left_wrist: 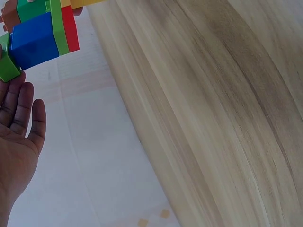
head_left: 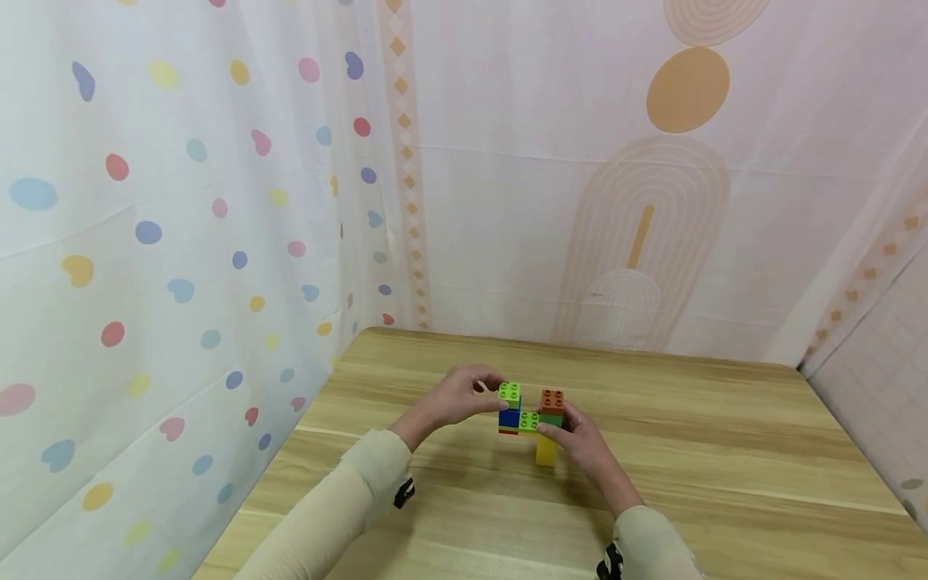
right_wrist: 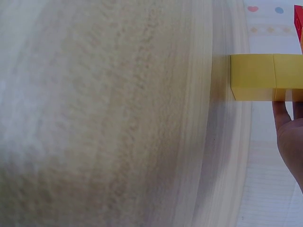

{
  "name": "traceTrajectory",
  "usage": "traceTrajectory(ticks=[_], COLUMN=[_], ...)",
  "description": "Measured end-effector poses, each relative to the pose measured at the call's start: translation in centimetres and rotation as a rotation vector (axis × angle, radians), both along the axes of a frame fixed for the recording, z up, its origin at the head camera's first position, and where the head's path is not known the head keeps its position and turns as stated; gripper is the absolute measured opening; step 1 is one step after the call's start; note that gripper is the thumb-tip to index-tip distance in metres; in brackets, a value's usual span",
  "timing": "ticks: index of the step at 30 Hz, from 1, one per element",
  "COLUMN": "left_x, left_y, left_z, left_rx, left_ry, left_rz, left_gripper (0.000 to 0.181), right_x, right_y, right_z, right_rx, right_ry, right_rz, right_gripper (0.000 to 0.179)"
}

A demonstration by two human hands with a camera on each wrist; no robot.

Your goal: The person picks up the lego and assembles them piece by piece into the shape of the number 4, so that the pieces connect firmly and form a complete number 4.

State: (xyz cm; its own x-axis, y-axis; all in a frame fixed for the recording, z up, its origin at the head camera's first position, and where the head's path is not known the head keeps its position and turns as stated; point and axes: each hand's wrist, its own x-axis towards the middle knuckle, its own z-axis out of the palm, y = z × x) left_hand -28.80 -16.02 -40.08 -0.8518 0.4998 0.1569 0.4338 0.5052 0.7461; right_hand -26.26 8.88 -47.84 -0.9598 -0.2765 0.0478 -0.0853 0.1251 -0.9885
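A joined build of toy building bricks is between the two hands. My left hand (head_left: 458, 395) pinches the lime green brick (head_left: 510, 392) at the top of its left side, above a blue brick (head_left: 509, 418). My right hand (head_left: 583, 443) grips the right side, where a brown brick (head_left: 553, 400) tops a green brick (head_left: 552, 420). A lime green plate (head_left: 529, 420) bridges both sides, and a red piece (head_left: 507, 431) shows under the left one. Below the right side extends a column of yellow bricks (right_wrist: 253, 75); whether it touches the table I cannot tell.
The wooden table (head_left: 725, 451) spreads around the hands. A dotted curtain (head_left: 181, 258) hangs along its left side, and a patterned curtain (head_left: 507, 242) hangs behind its far edge. Both sleeves (head_left: 333, 491) reach in from the near side.
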Motion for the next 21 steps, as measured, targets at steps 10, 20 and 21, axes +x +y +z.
traceTrajectory(ticks=[10,20,21], left_x=[-0.10,-0.26,-0.29], left_y=[0.16,0.20,0.20], left_z=[-0.16,-0.20,-0.23], left_rx=[-0.018,-0.024,-0.026], left_ry=[0.004,0.008,0.012], left_rz=[-0.008,-0.008,-0.008], left_gripper=[0.029,0.029,0.028], right_x=[-0.19,-0.09,-0.10], right_y=[0.00,0.03,0.04], right_z=[-0.19,-0.04,-0.08], right_rx=[-0.003,0.012,0.012], right_ry=[0.000,-0.007,-0.007], right_rz=[-0.005,-0.010,-0.012], right_gripper=[0.043,0.046,0.046])
